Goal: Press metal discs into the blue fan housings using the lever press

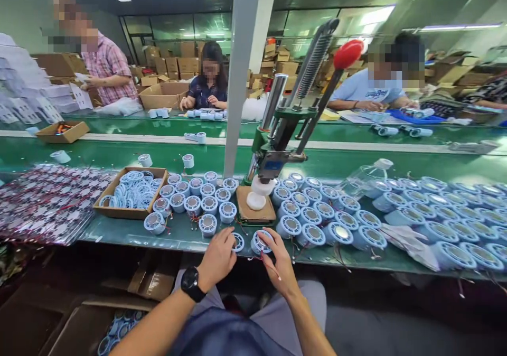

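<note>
Across the green surface (190, 158), 1 open carton (164, 96) sits between a person in plaid (109, 68) and a person in dark clothing (209, 89), left of 1 gray pillar (242, 60). A clear bottle (362, 180) tilts at right.

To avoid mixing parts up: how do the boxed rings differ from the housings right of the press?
The rings are thin, open loops; the housings are deep drums with greyish centres. The rings lie heaped; the housings stand close together on the bench. Both are round and light blue.
</note>
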{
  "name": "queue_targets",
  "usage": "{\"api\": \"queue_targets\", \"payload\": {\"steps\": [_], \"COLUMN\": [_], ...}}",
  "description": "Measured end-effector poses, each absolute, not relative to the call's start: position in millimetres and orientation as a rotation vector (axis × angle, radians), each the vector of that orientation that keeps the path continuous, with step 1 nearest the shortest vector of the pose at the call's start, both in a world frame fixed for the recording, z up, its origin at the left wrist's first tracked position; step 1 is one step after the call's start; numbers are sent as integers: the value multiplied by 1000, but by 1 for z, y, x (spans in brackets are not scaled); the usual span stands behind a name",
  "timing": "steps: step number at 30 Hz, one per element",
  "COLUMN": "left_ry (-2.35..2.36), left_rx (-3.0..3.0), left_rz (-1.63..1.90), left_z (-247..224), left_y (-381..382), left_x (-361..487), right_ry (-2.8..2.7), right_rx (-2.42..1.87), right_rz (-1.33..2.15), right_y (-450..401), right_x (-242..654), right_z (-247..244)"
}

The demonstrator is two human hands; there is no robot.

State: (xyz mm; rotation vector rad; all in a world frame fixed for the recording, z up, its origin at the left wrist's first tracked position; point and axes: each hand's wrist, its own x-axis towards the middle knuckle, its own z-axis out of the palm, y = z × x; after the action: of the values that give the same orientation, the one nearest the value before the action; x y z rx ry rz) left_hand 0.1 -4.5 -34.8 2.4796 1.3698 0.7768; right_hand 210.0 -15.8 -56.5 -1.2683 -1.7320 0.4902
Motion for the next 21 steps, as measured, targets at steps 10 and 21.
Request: {"api": "queue_targets", "payload": {"steps": [10,21], "left_ry": [1266,1289], "left_rx": [2428,1671], "left_rz": [573,730], "left_z": [-24,23], "left_y": [9,0], "left_x": [-9,17], "right_ry": [-1664,-1627], "right_rx": [-1383,-1203], "right_rz": [597,667], "right_y": [-20,-18], "right_x": [221,173], "right_z": [-42,-55]}}
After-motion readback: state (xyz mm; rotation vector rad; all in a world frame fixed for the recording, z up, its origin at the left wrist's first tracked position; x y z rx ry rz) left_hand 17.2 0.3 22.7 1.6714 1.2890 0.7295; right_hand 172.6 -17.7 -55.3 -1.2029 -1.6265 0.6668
